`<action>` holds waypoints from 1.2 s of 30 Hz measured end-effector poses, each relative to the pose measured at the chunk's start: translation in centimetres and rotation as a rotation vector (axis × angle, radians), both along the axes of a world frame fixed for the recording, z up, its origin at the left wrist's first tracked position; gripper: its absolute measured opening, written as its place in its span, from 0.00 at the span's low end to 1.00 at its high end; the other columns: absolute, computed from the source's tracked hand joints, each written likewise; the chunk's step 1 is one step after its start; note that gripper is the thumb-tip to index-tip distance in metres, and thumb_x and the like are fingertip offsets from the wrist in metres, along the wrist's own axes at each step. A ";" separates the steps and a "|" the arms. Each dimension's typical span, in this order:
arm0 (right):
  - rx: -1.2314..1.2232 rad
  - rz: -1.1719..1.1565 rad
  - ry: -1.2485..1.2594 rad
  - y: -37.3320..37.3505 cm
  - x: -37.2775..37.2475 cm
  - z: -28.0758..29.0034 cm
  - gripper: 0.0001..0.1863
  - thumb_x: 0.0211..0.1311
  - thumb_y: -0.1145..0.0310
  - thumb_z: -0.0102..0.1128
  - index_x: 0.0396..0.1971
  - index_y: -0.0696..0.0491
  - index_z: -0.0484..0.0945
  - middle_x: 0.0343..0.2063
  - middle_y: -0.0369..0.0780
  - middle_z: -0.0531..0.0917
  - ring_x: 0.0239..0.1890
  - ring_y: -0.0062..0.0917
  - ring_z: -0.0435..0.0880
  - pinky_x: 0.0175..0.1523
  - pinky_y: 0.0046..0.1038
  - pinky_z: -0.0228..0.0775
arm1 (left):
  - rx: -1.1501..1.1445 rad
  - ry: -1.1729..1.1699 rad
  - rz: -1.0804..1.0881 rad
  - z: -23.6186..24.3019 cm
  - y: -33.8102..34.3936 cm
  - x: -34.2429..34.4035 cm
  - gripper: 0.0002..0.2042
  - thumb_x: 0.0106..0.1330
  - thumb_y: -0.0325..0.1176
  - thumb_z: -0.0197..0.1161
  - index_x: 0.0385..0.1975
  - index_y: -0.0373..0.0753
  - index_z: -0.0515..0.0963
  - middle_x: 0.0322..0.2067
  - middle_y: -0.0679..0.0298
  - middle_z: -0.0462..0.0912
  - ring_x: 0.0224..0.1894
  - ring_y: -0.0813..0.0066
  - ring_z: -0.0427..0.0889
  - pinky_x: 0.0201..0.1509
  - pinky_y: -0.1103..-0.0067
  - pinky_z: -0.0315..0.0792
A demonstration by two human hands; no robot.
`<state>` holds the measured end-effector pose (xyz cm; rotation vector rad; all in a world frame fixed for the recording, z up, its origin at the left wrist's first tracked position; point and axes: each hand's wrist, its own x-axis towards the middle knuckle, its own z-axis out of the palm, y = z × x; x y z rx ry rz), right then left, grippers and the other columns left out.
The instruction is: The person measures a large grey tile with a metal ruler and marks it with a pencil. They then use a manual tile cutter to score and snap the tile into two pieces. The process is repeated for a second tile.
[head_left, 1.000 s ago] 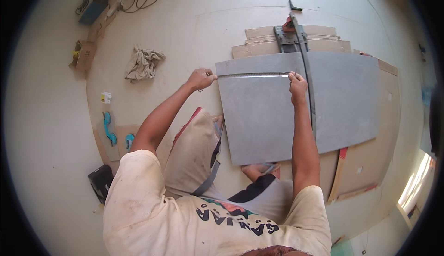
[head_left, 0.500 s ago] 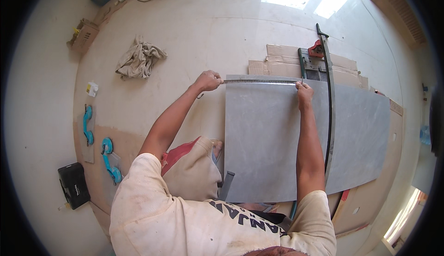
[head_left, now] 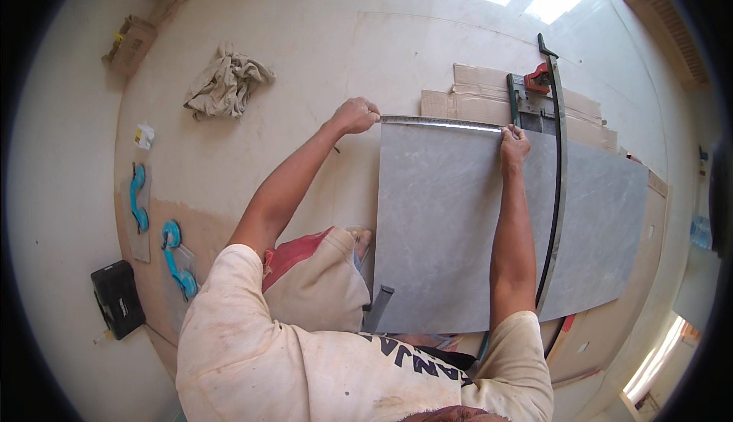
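Observation:
A steel ruler (head_left: 450,123) lies stretched between my two hands, along the far edge of a large grey tile (head_left: 439,216). My left hand (head_left: 357,116) is closed on its left end, just off the tile's far left corner. My right hand (head_left: 515,147) pinches the other end over the tile, close to the rail. A long dark rail (head_left: 560,162), apparently part of a tile cutter, crosses the tile from near to far. Its red carriage (head_left: 537,78) sits beyond the far edge, over a green-edged base.
Flattened cardboard (head_left: 473,86) lies under the tile's far side. On the floor to the left are a crumpled beige cloth (head_left: 227,82), blue suction lifters (head_left: 177,262) and a black case (head_left: 117,300). A cardboard box (head_left: 132,44) stands by the left wall.
The view has shifted slightly. Both hands have moved a little away from me, bringing the ruler from just inside the tile onto its far edge. Both still grip it.

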<state>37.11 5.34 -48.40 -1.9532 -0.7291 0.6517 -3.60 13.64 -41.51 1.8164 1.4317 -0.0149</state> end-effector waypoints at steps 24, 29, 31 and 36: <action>0.008 0.234 -0.455 -1.0 -0.3 1.4 0.13 0.57 0.70 0.58 0.42 0.50 0.86 0.32 0.44 0.85 0.36 0.34 0.85 0.45 0.34 0.75 | -0.030 -0.021 -0.059 -0.1 1.2 -0.4 0.13 0.56 0.36 0.61 0.34 0.35 0.86 0.26 0.56 0.86 0.32 0.67 0.83 0.40 0.74 0.76; 0.049 0.295 -0.617 -1.7 0.1 1.2 0.11 0.60 0.70 0.60 0.42 0.52 0.84 0.35 0.43 0.83 0.41 0.37 0.84 0.48 0.35 0.75 | -0.049 -0.015 -0.041 0.4 1.2 0.5 0.13 0.55 0.36 0.61 0.33 0.35 0.86 0.27 0.57 0.86 0.31 0.68 0.83 0.39 0.74 0.76; 0.121 0.250 -0.599 -1.6 0.2 1.2 0.10 0.60 0.71 0.61 0.41 0.52 0.85 0.35 0.43 0.84 0.39 0.37 0.84 0.47 0.35 0.75 | -0.073 -0.022 0.021 0.6 0.7 1.0 0.13 0.55 0.36 0.61 0.32 0.34 0.85 0.26 0.59 0.85 0.31 0.70 0.83 0.38 0.75 0.76; 0.132 0.135 -0.490 -0.7 1.2 1.3 0.08 0.60 0.73 0.63 0.39 0.52 0.85 0.34 0.42 0.85 0.36 0.32 0.84 0.44 0.32 0.75 | -0.211 -0.061 0.099 1.2 0.9 -0.2 0.09 0.56 0.34 0.61 0.28 0.34 0.84 0.22 0.65 0.81 0.26 0.78 0.78 0.32 0.78 0.72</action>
